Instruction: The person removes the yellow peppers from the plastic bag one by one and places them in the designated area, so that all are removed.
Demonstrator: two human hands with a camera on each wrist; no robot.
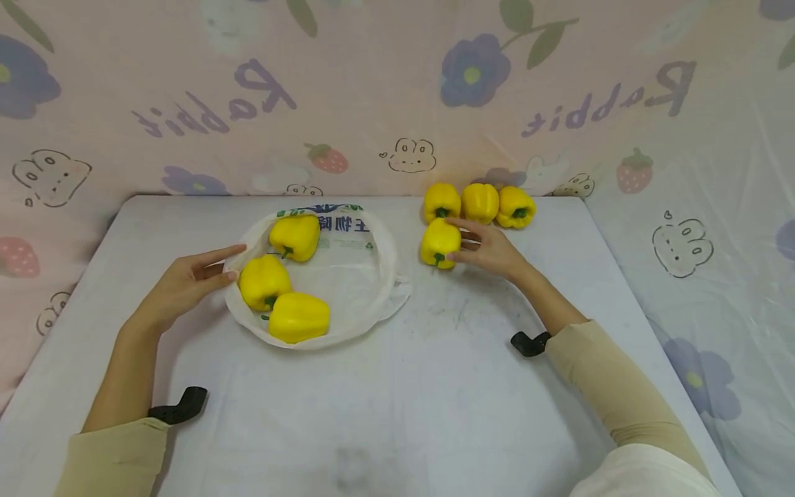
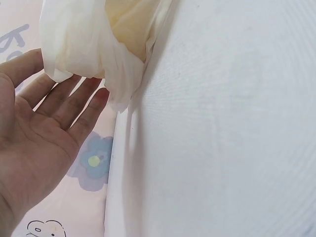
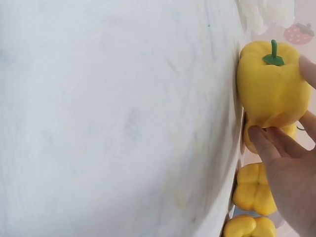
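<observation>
A white plastic bag (image 1: 348,290) lies with its mouth spread wide, and inside are a yellow bell pepper (image 1: 295,237) at the back, a second bell pepper (image 1: 263,281) by the left rim and a third bell pepper (image 1: 299,317) at the front. My left hand (image 1: 189,283) touches the bag's left edge with fairly straight fingers; their tips are partly hidden by the plastic (image 2: 79,44) in the left wrist view. To the bag's right, my right hand (image 1: 491,250) holds another yellow bell pepper (image 1: 440,241) between thumb and fingers, its green stem facing the near side.
Along the table's back edge stand three more yellow peppers: a left one (image 1: 442,200), a middle one (image 1: 481,201) and a right one (image 1: 516,206). A white cloth covers the table (image 1: 397,407). A printed curtain (image 1: 373,90) hangs close behind it.
</observation>
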